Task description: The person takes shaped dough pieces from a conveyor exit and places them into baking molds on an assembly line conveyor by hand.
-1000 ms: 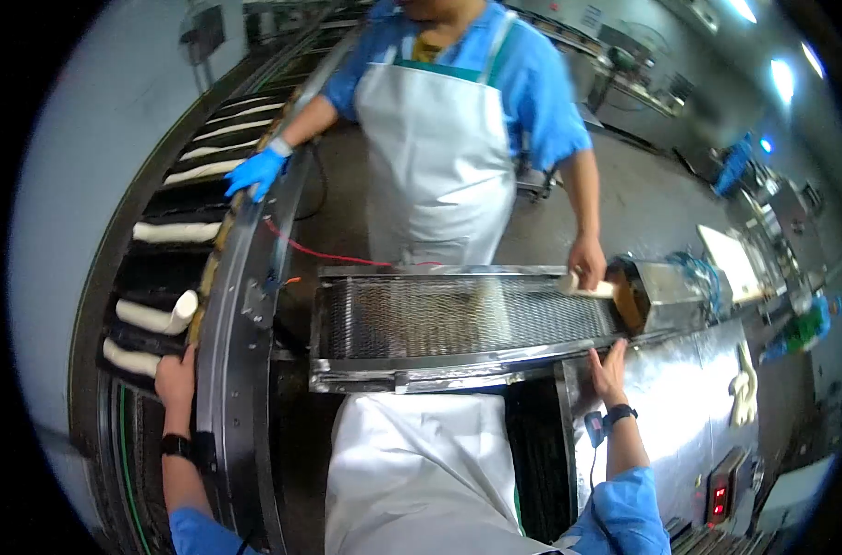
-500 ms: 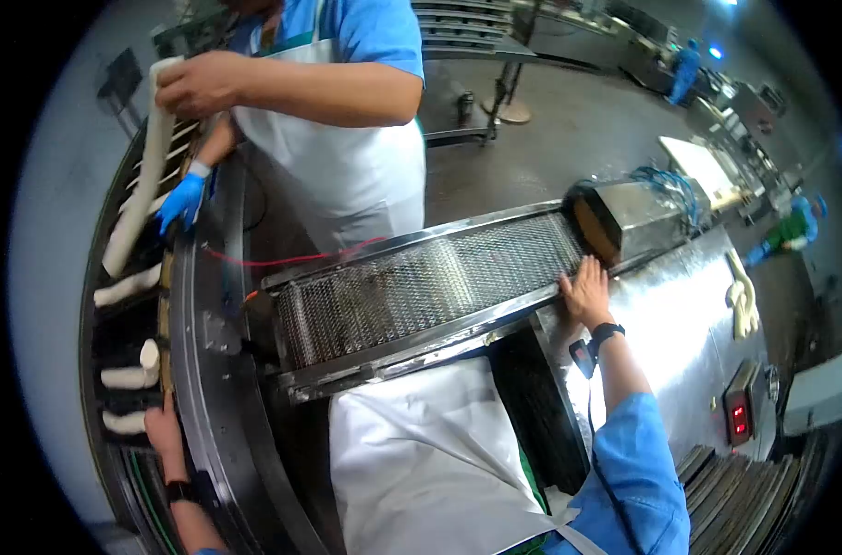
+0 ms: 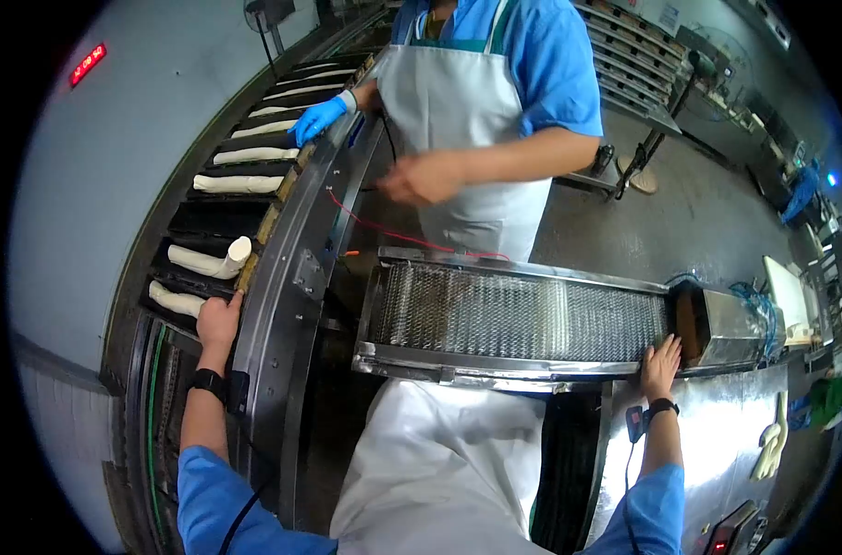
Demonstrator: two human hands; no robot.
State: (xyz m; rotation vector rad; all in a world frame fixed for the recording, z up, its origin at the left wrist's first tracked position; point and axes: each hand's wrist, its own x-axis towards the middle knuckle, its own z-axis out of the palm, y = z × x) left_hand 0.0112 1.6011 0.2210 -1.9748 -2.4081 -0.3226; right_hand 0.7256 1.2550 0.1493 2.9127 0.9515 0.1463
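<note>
My left hand (image 3: 219, 319) is at the near end of the black trough trays (image 3: 219, 218), fingers curled at the tray edge. It touches the end of a pale dough strip (image 3: 176, 299); whether it grips the dough or the tray is hidden. One trough farther, another dough strip (image 3: 199, 262) has its right end bent upward. My right hand (image 3: 661, 368) lies flat, fingers spread, on the near rail of the metal mesh conveyor (image 3: 522, 319), holding nothing. It is close to the motor housing (image 3: 731, 324).
Across the conveyor stands a co-worker in a white apron (image 3: 467, 120), blue-gloved hand (image 3: 319, 120) at the trays, bare hand (image 3: 425, 178) blurred. A red cord (image 3: 384, 225) runs behind the conveyor. Twisted dough (image 3: 770, 444) lies on the steel table (image 3: 717, 416) at right.
The co-worker's raised bare hand has let go of a long dough strip, which now lies in a trough, and moved toward the apron. My view has turned left; my hands keep their places.
</note>
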